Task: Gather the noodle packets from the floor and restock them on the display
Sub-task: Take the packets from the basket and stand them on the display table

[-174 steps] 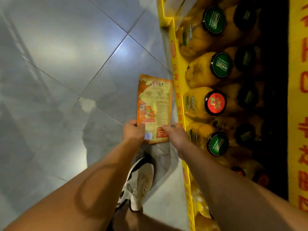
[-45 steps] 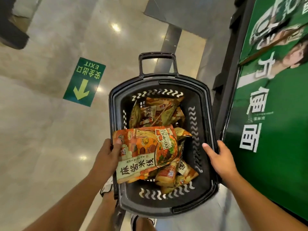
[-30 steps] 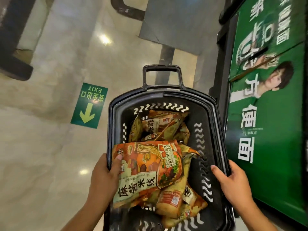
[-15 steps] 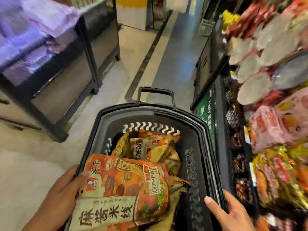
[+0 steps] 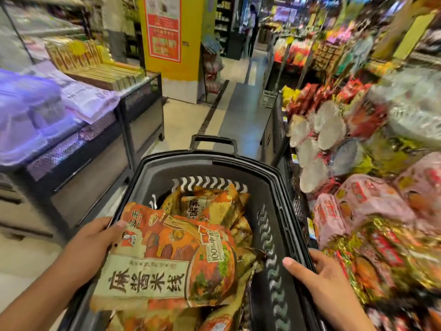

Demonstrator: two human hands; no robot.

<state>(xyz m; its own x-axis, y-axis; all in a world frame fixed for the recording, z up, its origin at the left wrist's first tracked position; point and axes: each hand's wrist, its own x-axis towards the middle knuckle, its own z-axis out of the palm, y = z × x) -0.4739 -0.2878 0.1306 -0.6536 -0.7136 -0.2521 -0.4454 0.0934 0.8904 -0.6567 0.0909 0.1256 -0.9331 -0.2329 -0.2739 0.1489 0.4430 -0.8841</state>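
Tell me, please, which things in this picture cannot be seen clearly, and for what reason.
- Head view: the packets lower in the black basket are covered by the top noodle packet, so no count is possible.
- Left hand: its fingertips are behind that packet and the basket's edge.
- Right hand: it grips the right rim; the fingers outside are hidden.
- Display goods on the right: motion blur, labels unreadable.
- Basket's near end: cut off by the bottom edge.

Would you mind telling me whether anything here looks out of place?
Only the noodle packets: they lie jumbled at all angles in the black basket, and the top packet juts over its left rim.
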